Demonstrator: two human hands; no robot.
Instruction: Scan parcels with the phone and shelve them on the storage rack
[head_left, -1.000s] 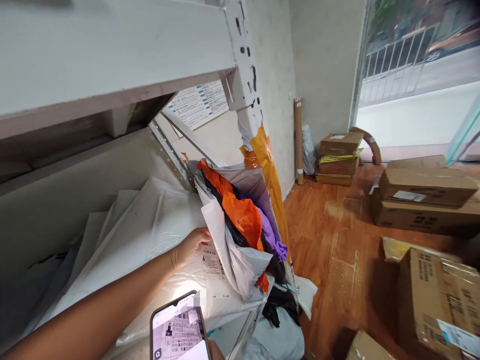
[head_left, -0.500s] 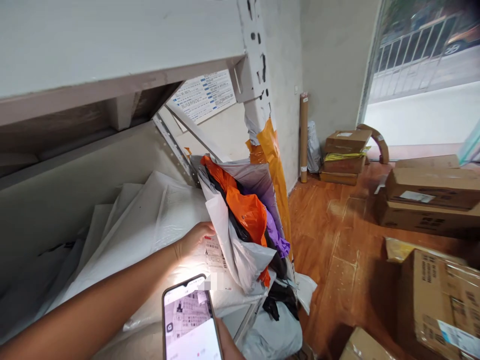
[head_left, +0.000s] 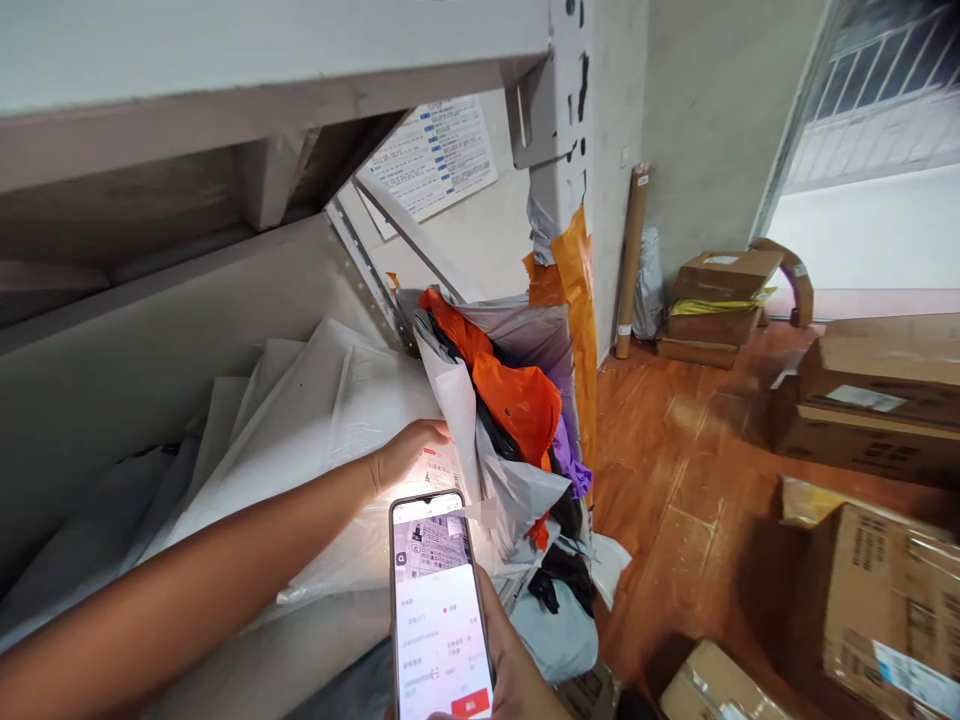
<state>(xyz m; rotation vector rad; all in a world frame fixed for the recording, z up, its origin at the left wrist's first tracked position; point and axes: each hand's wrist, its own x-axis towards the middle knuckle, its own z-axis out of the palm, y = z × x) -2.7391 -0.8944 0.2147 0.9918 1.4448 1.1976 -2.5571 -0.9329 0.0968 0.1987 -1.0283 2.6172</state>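
Note:
My right hand [head_left: 510, 640] is wrapped round a smartphone [head_left: 439, 620], held upright with its lit screen towards me. A camera picture of a label fills the upper screen, with text and a red button below. Light falls on a printed shipping label [head_left: 442, 470] on a white padded mailer [head_left: 375, 410] beyond the phone. My left hand [head_left: 412, 455] reaches across the mailers, fingers closed at the edge of a grey plastic bag [head_left: 457, 400], beside the label; the fingertips are partly hidden. Crumpled orange plastic [head_left: 517, 400] and purple plastic [head_left: 570, 465] fill that bag.
A shelf beam [head_left: 270, 110] runs overhead, joined to a white rack post [head_left: 562, 150] wrapped in orange tape. Below the bag hangs pale plastic [head_left: 559, 630]. Cardboard boxes [head_left: 885, 590] stand on the wooden floor [head_left: 690, 450] at right. A long tube [head_left: 634, 260] leans against the wall.
The phone has moved up and right, and its screen now shows text lines and a red button under the camera picture. The view has shifted slightly; my left hand stays at the bag's edge.

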